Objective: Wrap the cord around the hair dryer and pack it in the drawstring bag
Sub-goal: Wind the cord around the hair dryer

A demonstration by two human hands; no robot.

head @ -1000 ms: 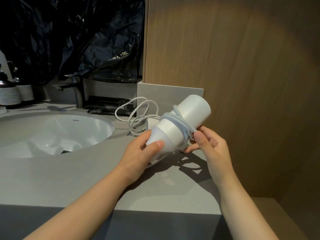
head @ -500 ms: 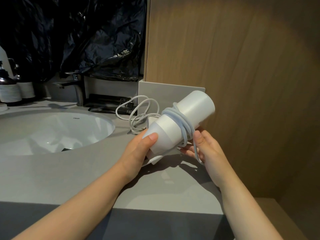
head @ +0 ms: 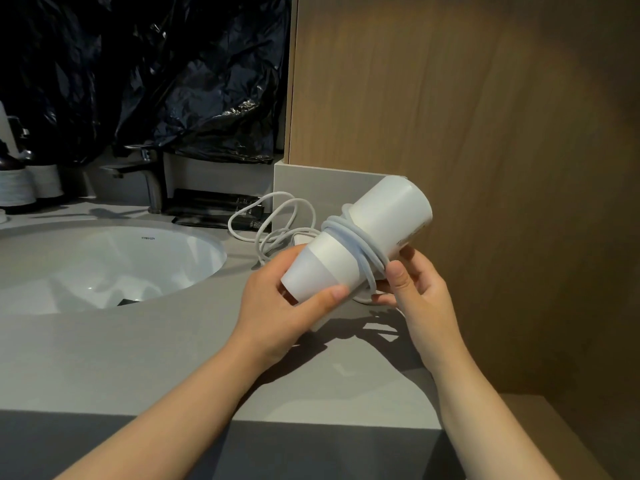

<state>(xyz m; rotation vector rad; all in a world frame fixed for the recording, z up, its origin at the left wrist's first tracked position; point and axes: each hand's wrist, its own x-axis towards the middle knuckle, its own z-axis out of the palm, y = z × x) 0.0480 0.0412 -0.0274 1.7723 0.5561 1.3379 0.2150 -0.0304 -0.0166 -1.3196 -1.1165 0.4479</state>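
Here the left hand (head: 277, 306) grips the hair dryer (head: 377, 223) by its narrow end above the counter (head: 138, 358) to steady it. The right hand (head: 417, 292), at its four o'clock, pinches the cord (head: 362, 249) taut. Spare loops lie at ten o'clock.

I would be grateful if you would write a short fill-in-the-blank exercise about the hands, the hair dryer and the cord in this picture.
1. The left hand grips the narrow end of the hair dryer, whose colour is ____.
2. The right hand holds the ____ against the dryer's body with its thumb.
3. Loose loops of it lie on the grey counter, to the right of the white ____.

Missing words: white; cord; sink.
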